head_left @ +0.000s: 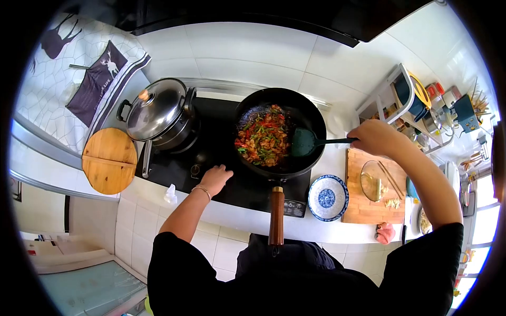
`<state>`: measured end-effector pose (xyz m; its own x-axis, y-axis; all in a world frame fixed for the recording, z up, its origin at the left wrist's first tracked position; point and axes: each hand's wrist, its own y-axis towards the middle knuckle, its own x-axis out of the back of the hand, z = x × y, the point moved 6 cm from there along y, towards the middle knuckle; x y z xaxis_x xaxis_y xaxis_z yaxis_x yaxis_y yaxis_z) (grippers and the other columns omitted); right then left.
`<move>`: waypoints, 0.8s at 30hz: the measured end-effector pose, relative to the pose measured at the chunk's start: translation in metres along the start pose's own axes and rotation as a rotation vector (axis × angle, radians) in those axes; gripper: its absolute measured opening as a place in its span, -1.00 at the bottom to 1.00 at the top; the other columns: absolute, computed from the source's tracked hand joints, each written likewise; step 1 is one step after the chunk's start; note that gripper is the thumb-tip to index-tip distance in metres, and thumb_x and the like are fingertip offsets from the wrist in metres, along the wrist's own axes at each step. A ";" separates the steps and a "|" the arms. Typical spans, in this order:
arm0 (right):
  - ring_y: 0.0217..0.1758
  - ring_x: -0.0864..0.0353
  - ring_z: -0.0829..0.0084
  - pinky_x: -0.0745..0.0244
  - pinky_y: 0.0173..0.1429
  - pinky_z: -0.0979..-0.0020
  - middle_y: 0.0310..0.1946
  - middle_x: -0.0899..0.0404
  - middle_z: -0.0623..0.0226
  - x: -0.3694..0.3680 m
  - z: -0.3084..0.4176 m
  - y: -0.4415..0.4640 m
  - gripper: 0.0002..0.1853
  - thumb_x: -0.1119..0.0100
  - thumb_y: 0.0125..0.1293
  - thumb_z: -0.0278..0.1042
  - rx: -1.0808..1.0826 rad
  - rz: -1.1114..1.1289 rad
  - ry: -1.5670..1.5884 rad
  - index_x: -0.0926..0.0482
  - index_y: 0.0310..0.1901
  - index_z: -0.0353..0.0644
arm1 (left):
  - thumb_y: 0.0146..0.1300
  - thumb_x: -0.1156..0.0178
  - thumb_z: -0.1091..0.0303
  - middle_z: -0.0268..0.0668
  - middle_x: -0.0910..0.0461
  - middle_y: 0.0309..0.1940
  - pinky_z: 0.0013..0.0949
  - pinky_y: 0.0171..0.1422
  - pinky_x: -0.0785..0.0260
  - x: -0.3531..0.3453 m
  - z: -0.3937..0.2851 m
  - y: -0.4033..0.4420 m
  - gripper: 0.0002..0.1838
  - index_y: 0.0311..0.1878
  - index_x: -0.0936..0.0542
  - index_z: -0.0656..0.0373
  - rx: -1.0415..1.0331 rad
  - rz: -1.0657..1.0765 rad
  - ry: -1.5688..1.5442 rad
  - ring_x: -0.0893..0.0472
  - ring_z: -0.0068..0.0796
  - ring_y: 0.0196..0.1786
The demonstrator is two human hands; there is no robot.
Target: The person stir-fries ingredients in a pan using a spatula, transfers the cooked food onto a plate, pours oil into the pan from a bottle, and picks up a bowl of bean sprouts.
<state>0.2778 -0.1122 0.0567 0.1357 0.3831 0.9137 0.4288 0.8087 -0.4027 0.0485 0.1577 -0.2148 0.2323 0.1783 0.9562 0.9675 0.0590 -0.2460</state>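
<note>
Now gripping a flat dark-green spatula (312,142) by its handle end with right hand (376,138), likely to avoid heat, beside red-and-green stir-fry (263,138) in a round black wok (307,114), with left hand (214,180) empty, loosely curled at the black glass hob (217,124).

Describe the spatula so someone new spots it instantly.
On the black cooktop, find the dark wok with the wooden handle. Inside it, just right of the stir-fry, is the spatula, its thin handle crossing the rim to the right hand. Its flat, dark-green blade stands out against the black wok and the chopped, mixed-colour food.
</note>
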 end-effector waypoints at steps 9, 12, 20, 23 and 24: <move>-0.26 -0.62 0.25 -0.48 -0.19 0.24 -0.40 -0.64 0.22 -0.005 -0.023 0.043 -0.73 -0.14 0.09 -0.13 -0.106 0.235 0.017 -0.67 -0.30 -0.11 | 0.24 -0.16 0.10 -0.31 -0.54 -0.46 -0.42 -0.29 -0.41 -0.022 -0.099 -0.047 -0.62 -0.04 -0.45 0.18 0.368 -0.226 -1.615 -0.51 -0.55 -0.43; -0.28 -0.62 0.25 -0.47 -0.19 0.24 -0.40 -0.64 0.22 -0.015 -0.032 0.049 -0.72 -0.14 0.10 -0.13 -0.105 0.288 0.113 -0.67 -0.27 -0.10 | 0.34 0.03 -0.03 -0.18 -0.54 -0.24 -0.27 -0.04 -0.42 0.028 -0.199 -0.069 -0.53 0.04 -0.39 0.20 0.280 0.332 -2.544 -0.54 -0.44 -0.25; -0.15 -0.60 0.26 -0.47 -0.08 0.27 -0.27 -0.64 0.31 -0.066 -0.027 0.092 -0.71 -0.09 0.18 -0.09 0.061 0.054 0.032 -0.63 -0.11 0.07 | 0.29 -0.07 0.35 -0.42 -0.35 -0.56 -0.49 -0.53 -0.30 0.050 -0.217 -0.073 -0.86 -0.14 -0.36 0.07 0.329 0.386 -2.606 -0.38 -0.62 -0.59; -0.12 -0.59 0.31 -0.47 -0.07 0.28 -0.23 -0.63 0.43 -0.061 -0.012 0.124 -0.71 -0.08 0.20 -0.06 0.070 0.022 -0.045 -0.61 -0.06 0.17 | 0.29 -0.09 0.35 -0.42 -0.35 -0.57 -0.48 -0.54 -0.29 0.052 -0.211 -0.076 -0.86 -0.19 -0.33 0.06 0.362 0.402 -2.566 -0.37 -0.63 -0.61; -0.12 -0.59 0.32 -0.47 -0.07 0.29 -0.24 -0.63 0.46 -0.061 -0.010 0.133 -0.71 -0.08 0.20 -0.05 0.090 -0.014 -0.059 -0.61 -0.07 0.17 | 0.29 -0.09 0.34 -0.42 -0.35 -0.57 -0.47 -0.54 -0.29 0.053 -0.209 -0.077 -0.86 -0.19 -0.32 0.06 0.358 0.416 -2.562 -0.37 -0.62 -0.61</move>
<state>0.3357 -0.0321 -0.0525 0.0760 0.3954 0.9154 0.3482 0.8497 -0.3959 0.0077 -0.0432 -0.1125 -0.4109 0.3599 -0.8376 0.8341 -0.2223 -0.5048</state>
